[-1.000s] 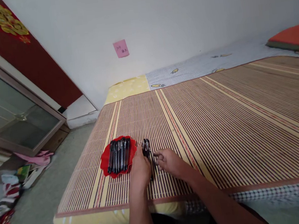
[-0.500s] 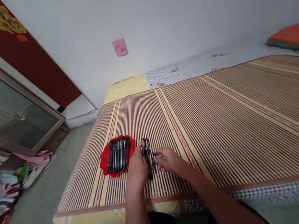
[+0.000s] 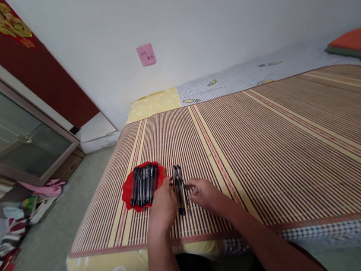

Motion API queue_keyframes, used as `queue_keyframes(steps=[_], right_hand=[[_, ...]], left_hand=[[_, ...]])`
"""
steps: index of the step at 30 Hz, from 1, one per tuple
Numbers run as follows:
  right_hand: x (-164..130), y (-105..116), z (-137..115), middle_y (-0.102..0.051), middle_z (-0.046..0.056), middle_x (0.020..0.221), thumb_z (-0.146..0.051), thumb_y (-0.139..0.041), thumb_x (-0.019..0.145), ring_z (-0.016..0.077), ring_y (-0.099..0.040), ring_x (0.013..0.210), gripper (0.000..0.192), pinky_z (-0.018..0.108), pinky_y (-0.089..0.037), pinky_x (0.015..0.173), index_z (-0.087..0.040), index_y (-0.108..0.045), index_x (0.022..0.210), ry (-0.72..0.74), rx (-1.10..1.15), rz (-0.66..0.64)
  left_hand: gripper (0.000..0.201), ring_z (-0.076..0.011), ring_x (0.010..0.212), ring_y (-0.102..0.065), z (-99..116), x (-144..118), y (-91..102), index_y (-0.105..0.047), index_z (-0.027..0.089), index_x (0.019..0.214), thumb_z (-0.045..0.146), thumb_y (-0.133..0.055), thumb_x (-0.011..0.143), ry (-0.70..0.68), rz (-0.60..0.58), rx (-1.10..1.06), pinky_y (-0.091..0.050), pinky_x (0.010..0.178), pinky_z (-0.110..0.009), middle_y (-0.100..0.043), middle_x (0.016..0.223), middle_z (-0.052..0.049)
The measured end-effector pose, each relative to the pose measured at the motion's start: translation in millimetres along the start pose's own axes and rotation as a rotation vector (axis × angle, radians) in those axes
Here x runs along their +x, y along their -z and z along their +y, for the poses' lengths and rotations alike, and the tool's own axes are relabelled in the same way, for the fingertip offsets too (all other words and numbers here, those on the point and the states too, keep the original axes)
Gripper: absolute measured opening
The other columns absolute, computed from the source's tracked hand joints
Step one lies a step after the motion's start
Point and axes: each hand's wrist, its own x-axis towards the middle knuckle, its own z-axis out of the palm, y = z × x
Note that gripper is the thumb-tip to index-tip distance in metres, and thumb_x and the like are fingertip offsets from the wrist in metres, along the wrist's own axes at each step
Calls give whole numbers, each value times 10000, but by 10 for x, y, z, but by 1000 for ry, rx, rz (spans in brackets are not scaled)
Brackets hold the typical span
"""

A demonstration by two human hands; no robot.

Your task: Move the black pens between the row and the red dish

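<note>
On the striped bamboo mat [image 3: 266, 143], a small bunch of slim dark pens [image 3: 179, 188] lies just right of the wavy-edged red plate [image 3: 129, 192]. My left hand [image 3: 163, 205] touches the bunch from the plate side, my right hand [image 3: 203, 194] from the other side. The fingers are curled loosely; I cannot tell if they grip. More glossy pens [image 3: 144, 184] fill the plate.
</note>
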Motion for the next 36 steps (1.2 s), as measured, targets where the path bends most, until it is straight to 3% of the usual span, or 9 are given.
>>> queue_keyframes(steps=[5,8,22,33,36], right_hand=[[-170,-9,-74,-616,114,1179,-146,-820,642,249,-607,1065,687,385,-484,948,-157,-595,1291,124,-274,-72],[-234,-63,-71,-595,116,1203,-118,-842,623,275,-549,1167,770,409,-436,1029,-166,-553,1336,171,-355,-70],[-231,-102,-104,-617,125,1165,-114,-821,684,296,-569,1120,647,457,-460,996,-165,-567,1276,198,-492,-39],[-253,-59,-174,-617,115,1178,-81,-798,675,281,-570,1125,662,447,-452,1000,-194,-572,1286,179,-442,-53],[-249,-30,-198,-618,98,1151,-108,-771,715,256,-588,1086,592,411,-461,962,-207,-573,1265,190,-380,-29]], left_hand=[[372,-228,1050,-674,-43,-44,111,-593,144,1286,133,-395,971,-26,26,-22,-468,956,-332,-721,1130,-140],[350,-219,988,-689,-64,-61,145,-602,175,1266,165,-400,980,-23,44,-41,-485,928,-330,-728,1107,-111],[372,-241,1032,-671,-127,-48,119,-587,158,1272,178,-372,969,-40,50,-84,-506,891,-357,-699,1152,-135],[238,-210,825,-662,-164,-15,41,-674,160,998,190,-446,937,-66,-19,-154,-489,789,-326,-711,873,-102],[211,-202,778,-646,-140,-33,70,-659,179,913,205,-452,936,-37,-22,-121,-471,744,-308,-688,816,-81]])
